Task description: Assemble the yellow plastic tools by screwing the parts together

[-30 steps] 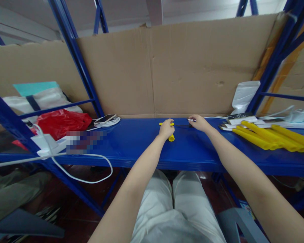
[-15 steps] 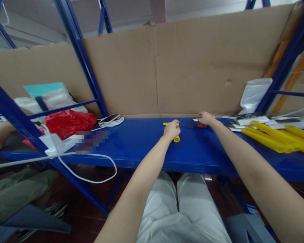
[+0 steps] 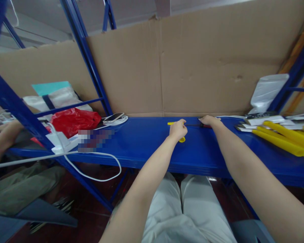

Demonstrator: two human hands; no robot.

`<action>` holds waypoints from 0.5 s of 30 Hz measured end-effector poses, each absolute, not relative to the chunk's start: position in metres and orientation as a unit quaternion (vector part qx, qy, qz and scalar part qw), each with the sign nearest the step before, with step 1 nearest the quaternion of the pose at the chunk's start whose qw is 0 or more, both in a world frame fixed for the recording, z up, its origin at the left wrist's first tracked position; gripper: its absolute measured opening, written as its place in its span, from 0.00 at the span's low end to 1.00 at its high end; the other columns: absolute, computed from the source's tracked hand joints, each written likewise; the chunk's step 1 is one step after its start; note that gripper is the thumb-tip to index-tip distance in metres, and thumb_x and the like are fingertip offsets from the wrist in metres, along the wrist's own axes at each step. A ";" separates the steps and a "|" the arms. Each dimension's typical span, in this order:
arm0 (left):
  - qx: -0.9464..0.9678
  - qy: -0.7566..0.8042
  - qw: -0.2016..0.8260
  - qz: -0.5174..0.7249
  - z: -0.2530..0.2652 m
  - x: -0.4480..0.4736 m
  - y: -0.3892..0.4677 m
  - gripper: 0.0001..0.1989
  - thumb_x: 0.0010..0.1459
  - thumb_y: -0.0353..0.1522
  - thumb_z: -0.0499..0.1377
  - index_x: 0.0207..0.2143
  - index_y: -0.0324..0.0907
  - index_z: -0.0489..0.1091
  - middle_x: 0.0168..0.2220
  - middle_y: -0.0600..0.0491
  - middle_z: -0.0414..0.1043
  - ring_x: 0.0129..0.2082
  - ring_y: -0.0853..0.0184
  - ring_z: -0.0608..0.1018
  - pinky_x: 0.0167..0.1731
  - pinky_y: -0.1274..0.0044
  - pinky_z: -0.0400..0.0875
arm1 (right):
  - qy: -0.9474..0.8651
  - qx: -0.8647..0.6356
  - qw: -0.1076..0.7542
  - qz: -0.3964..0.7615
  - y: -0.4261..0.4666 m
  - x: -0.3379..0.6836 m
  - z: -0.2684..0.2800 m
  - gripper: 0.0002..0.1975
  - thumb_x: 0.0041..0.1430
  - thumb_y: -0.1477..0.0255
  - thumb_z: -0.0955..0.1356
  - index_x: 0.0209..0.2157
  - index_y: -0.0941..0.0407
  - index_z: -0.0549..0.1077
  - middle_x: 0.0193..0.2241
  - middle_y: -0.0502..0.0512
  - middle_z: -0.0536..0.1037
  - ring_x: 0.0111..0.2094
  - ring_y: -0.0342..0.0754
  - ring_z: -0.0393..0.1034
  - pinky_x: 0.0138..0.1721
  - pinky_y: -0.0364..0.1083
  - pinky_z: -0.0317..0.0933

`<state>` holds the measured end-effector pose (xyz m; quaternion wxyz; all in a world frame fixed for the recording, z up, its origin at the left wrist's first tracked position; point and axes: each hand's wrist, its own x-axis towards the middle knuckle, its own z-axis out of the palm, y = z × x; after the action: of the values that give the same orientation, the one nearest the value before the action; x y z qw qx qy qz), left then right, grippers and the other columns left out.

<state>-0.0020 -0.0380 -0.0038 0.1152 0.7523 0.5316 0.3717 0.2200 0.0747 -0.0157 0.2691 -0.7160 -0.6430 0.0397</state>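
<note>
My left hand [image 3: 178,130] is closed around a yellow tube-like piece [image 3: 182,139] over the blue shelf. One yellow end shows to the left of my fingers, another below them; the middle is hidden in my grip. To its right, my right hand [image 3: 210,120] is closed over the red-and-black handle of a screwdriver [image 3: 205,126], which lies near the back of the shelf. The thin dark shaft points left toward my left hand. Whether its tip touches the yellow piece, I cannot tell. A small dark, flat edge shows by my right fingertips.
Several yellow tubes [image 3: 281,138] lie on the right, with white boxes [image 3: 266,119] behind. A cardboard panel [image 3: 131,74] backs the blue shelf [image 3: 142,145]. Leftward are a phone [image 3: 114,117], a red bag [image 3: 73,121], a power strip [image 3: 68,143] and another person's arm [image 3: 5,135].
My right hand has come down from behind the screwdriver handle onto it. My left hand keeps its grip on the yellow piece. The whole view has shifted slightly.
</note>
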 end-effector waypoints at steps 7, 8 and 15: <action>0.763 0.517 0.104 0.373 -0.005 -0.002 -0.036 0.17 0.53 0.23 0.54 0.45 0.40 0.73 0.42 0.47 0.77 0.45 0.61 0.76 0.50 0.72 0.67 | -0.635 -0.756 0.154 0.016 0.078 0.221 -0.011 0.21 0.48 0.54 0.70 0.36 0.56 0.78 0.41 0.66 0.76 0.48 0.60 0.69 0.46 0.59 0.60; 0.762 0.517 0.106 0.376 -0.005 -0.002 -0.036 0.17 0.54 0.23 0.54 0.45 0.40 0.73 0.42 0.47 0.77 0.45 0.61 0.76 0.50 0.73 0.67 | -0.640 -0.753 0.152 0.019 0.077 0.220 -0.008 0.19 0.48 0.55 0.70 0.34 0.57 0.78 0.39 0.65 0.77 0.47 0.59 0.69 0.46 0.58 0.61; 0.762 0.516 0.110 0.374 -0.003 -0.001 -0.038 0.17 0.55 0.23 0.53 0.46 0.41 0.73 0.39 0.48 0.77 0.44 0.63 0.76 0.49 0.73 0.67 | -0.657 -0.744 0.119 0.011 0.068 0.203 0.004 0.14 0.46 0.59 0.72 0.27 0.57 0.76 0.30 0.60 0.77 0.40 0.55 0.73 0.39 0.50 0.66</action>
<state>-0.0013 -0.0378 -0.0034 0.1098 0.7624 0.5162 0.3744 0.2032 0.0677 0.0043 0.1192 -0.7444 -0.6569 0.0108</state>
